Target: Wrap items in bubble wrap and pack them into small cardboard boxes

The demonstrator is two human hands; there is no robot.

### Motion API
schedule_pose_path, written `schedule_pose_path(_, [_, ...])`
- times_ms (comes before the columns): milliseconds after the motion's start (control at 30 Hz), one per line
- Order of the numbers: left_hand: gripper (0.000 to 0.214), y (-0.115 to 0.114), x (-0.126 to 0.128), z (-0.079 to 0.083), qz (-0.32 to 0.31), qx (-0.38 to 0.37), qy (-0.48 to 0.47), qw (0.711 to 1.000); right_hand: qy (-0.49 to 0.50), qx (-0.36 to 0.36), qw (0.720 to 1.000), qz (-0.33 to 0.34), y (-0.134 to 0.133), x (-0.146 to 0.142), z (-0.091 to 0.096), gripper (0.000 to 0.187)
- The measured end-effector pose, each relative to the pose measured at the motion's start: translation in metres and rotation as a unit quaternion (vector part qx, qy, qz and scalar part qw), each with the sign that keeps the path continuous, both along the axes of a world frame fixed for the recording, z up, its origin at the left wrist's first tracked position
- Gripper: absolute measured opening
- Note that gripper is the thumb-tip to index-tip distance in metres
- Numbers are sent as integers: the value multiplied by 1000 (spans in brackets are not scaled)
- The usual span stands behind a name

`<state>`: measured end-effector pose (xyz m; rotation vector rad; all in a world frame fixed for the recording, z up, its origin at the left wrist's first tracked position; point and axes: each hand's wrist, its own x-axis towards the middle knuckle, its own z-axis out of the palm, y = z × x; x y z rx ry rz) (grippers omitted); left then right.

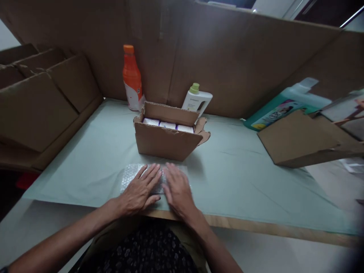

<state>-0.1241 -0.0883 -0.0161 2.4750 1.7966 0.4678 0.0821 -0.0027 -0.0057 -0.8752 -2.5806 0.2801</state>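
A sheet of clear bubble wrap lies flat on the pale green table cover near the front edge. My left hand rests palm down on it with fingers stretched out. My right hand lies flat beside it on the same sheet, fingers extended and touching the left hand's fingertips. Just behind the wrap stands a small open cardboard box holding three white packets in a row.
An orange bottle and a white bottle with a green cap stand behind the box. Cardboard walls surround the table. A teal jug and a folded cardboard box lie at right; stacked cardboard at left.
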Motion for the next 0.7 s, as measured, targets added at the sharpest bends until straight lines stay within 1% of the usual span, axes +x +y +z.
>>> schedule_pose_path(33, [70,4,-2,-4,-27,-34,12,999,-27,-14,999,33,-1,-14,-4,54])
schedule_pose_path(67, [72,7,-8,-8,-35,-61,19,997,-50,-24,997,53,0,-23,-9,57])
schedule_pose_path(133, [69,7,-24,-15,-16,-87,20,996,-82,-35,995,52,4,-26,-19,61])
schedule_pose_path(167, [67,5,-32,-18,0,-91,14,996,-93,-34,994,38,7,-20,-23,62])
schedule_pose_path(233, [64,-1,-45,-21,35,-93,-3,995,-112,-27,993,6,13,0,-30,61])
schedule_pose_path(300, [62,-6,-51,-22,67,-92,-14,993,-127,-14,992,-17,20,23,-33,60])
schedule_pose_path(367, [60,-8,-51,-22,80,-92,-18,992,-133,-1,990,-37,26,40,-33,56])
schedule_pose_path(433, [55,-6,-52,-21,88,-91,-23,992,-126,9,990,-55,34,48,-29,50])
schedule_pose_path(500, [51,0,-55,-17,110,-86,-31,990,-112,16,992,-59,42,46,-20,45])
schedule_pose_path(600, [46,14,-63,-6,139,-88,-37,986,-118,12,993,-17,55,26,-1,43])
schedule_pose_path(700, [46,32,-69,4,132,-137,-30,981,-179,-7,984,20,63,4,16,46])
